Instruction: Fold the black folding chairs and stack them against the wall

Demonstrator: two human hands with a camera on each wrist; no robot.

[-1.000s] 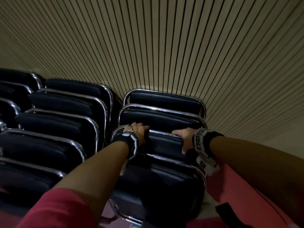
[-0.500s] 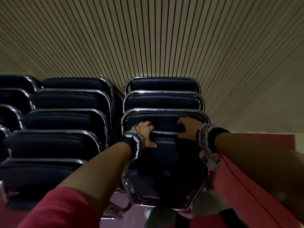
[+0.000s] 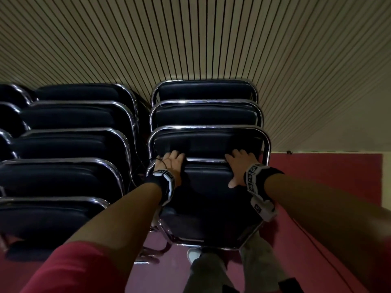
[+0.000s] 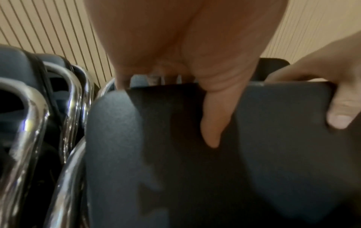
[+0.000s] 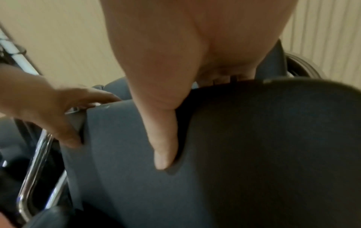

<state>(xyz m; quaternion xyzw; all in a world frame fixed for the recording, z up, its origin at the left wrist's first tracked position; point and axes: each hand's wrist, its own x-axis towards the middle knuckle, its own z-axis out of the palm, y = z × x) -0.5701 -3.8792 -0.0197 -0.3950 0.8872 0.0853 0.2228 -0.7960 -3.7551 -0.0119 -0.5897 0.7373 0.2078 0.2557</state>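
Under both palms: folded chair (image 3: 206,195), top edge crosswise | left hand (image 3: 172,166), right hand (image 3: 240,166) grasping it | stack (image 3: 206,115) beyond fingertips.

A pale wall panel (image 3: 190,34) ruled with thin dark vertical lines fills the whole upper half of the head view, the lines fanning outward toward the frame's corners. At right centre, below the panel's lower edge, lies a dark red floor (image 3: 330,187) that runs down to the bottom of the frame. At bottom centre stand the person's legs in light grey trousers (image 3: 260,263), a white shoe (image 3: 193,253) showing just left of them, and a red sleeve (image 3: 69,269) fills the lower left corner.
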